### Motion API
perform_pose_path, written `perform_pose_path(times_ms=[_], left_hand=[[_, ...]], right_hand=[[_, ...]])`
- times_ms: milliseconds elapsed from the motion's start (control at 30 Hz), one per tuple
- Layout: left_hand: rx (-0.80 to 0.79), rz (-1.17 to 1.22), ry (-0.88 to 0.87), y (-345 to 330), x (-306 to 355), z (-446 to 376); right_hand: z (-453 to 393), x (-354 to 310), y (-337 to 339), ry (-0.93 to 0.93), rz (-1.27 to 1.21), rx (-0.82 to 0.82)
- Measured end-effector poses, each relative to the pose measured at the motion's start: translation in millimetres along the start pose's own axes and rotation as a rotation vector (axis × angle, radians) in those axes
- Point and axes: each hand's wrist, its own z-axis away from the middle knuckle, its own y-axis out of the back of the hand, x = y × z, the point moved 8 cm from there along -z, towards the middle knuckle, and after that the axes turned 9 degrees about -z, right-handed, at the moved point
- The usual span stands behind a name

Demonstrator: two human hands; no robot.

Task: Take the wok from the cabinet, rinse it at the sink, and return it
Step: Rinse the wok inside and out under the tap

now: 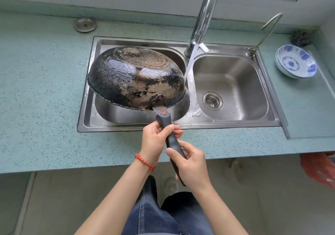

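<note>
Hanging bottom-up over the left basin of the stainless steel double sink [272, 121], blackened round metal wok [134, 77], dark handle [171, 138] toward the viewer. Gripped on that handle by both hands: left hand [154, 142] nearer the pan, right hand [192, 166] lower down. Falling beside the wok's right rim, water from the chrome tap [203, 17]. Resting on the green speckled desk [39, 89] at right, blue-and-white bowls [296, 62].

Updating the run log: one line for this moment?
phase: rinsing | wok: upside down over left basin | left hand, right hand: gripping handle | faucet: running
</note>
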Motion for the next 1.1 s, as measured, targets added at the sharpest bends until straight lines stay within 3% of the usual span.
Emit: perform_pose_path(times_ms=[167, 333, 400, 500, 667, 867, 1033, 1100], left_hand=[[-0.057, 0.134, 0.061, 0, -5, 2], [-0.215, 0.651, 0.297, -13, -12, 4], [-0.270, 0.741, 0.304, -16, -10, 3], [-0.331, 0.688, 0.272, -16, -10, 2], [-0.280, 0.588, 0.235, -8, -7, 3], [-0.145, 0.395, 0.212, 0, -12, 7], [0.023, 0.258, 0.151, 4, -11, 2], [0.078, 0.271, 0.152, 6, -10, 1]], right_hand=[[3, 2, -1, -0.001, -0.122, -0.033], [5, 1, -7, -0.018, -0.268, -0.122], [5, -1, -9, -0.016, -0.302, -0.147], [4, -1, -12, -0.043, -0.356, -0.204], [3, 4, -16, -0.087, -0.335, -0.252], [5, 7, -14, -0.094, -0.062, -0.341], [3, -2, -8, 0.047, 0.355, -0.201], [2, -4, -10, 0.078, 0.403, -0.172]])
